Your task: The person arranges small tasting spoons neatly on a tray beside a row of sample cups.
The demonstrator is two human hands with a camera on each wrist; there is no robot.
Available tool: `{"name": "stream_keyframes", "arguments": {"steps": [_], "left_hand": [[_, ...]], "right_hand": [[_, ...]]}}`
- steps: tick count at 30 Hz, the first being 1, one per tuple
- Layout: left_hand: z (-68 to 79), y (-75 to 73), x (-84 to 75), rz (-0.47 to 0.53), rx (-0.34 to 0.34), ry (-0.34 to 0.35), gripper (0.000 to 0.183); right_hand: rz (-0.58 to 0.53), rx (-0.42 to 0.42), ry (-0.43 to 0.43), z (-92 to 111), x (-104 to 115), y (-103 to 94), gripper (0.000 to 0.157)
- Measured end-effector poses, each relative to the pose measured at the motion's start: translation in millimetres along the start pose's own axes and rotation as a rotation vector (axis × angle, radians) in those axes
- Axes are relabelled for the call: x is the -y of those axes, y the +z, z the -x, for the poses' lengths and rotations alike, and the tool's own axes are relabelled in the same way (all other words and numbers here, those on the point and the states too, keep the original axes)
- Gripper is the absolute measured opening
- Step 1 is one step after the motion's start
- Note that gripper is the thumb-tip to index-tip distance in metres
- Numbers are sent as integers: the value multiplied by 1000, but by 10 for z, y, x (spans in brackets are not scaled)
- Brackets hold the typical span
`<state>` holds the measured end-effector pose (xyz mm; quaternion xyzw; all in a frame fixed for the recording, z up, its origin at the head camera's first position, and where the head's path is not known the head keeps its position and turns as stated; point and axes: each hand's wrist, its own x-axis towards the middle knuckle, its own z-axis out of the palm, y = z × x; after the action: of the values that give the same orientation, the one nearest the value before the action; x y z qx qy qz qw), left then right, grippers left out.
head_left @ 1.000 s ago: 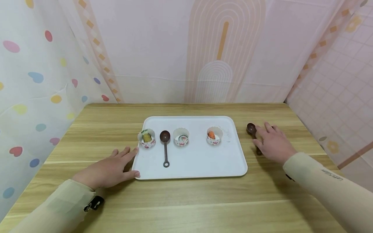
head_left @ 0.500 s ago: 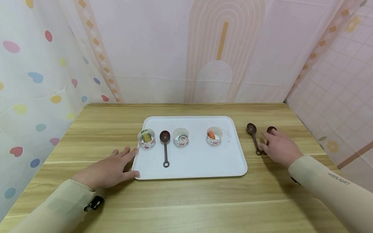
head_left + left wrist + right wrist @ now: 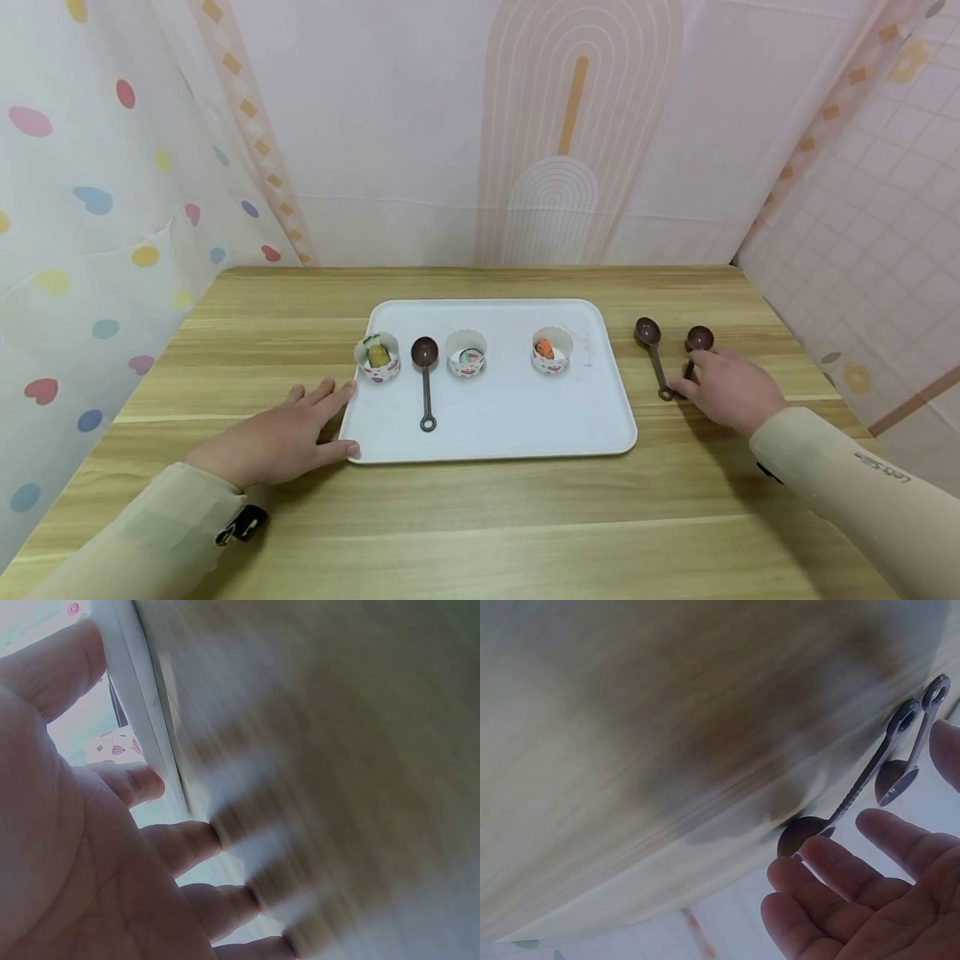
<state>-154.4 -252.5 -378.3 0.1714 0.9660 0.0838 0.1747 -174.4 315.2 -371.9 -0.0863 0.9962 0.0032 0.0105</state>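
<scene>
Beside the white tray's left edge, my left hand (image 3: 281, 437) lies with fingers spread, thumb and index finger touching the rim; the left wrist view shows them at the tray edge (image 3: 142, 682). At the right, my right hand (image 3: 731, 390) is over the handle of a brown measuring spoon (image 3: 700, 337), fingers loosely bent. In the right wrist view, fingertips are right at that spoon's bowl (image 3: 802, 834), and the thumb (image 3: 946, 754) stands apart from the fingers. A second brown measuring spoon (image 3: 647, 332) lies just left of this hand.
On the tray (image 3: 495, 417) sit three paper cups: one with a yellow-green piece (image 3: 378, 356), one with a small patterned piece (image 3: 471, 356), one with an orange piece (image 3: 544, 348). Another brown measuring spoon (image 3: 425, 353) lies between the left two cups. Curtains (image 3: 390, 125) hang behind the wooden table (image 3: 480, 533).
My right hand has shifted right, from over the second spoon's handle to the rightmost spoon, so both bowls now show. My left hand and the tray have not moved.
</scene>
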Motion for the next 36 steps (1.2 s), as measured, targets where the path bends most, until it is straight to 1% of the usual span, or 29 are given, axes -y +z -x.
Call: {"name": "stream_keyframes", "arguments": {"steps": [6, 13, 23, 30, 36], "left_hand": [[8, 2, 4, -1, -1, 4, 101], [9, 6, 0, -4, -2, 4, 101], [14, -5, -7, -7, -3, 6, 101], [6, 7, -10, 9, -14, 18, 101], [2, 16, -6, 11, -11, 14, 102]], "right_hand": [[-5, -2, 3, 9, -13, 13, 58], [-6, 35, 30, 17, -2, 5, 60], [-22, 36, 21, 16, -27, 10, 59], [-7, 52, 19, 17, -45, 2, 55], [-3, 47, 12, 29, -60, 3, 50]]}}
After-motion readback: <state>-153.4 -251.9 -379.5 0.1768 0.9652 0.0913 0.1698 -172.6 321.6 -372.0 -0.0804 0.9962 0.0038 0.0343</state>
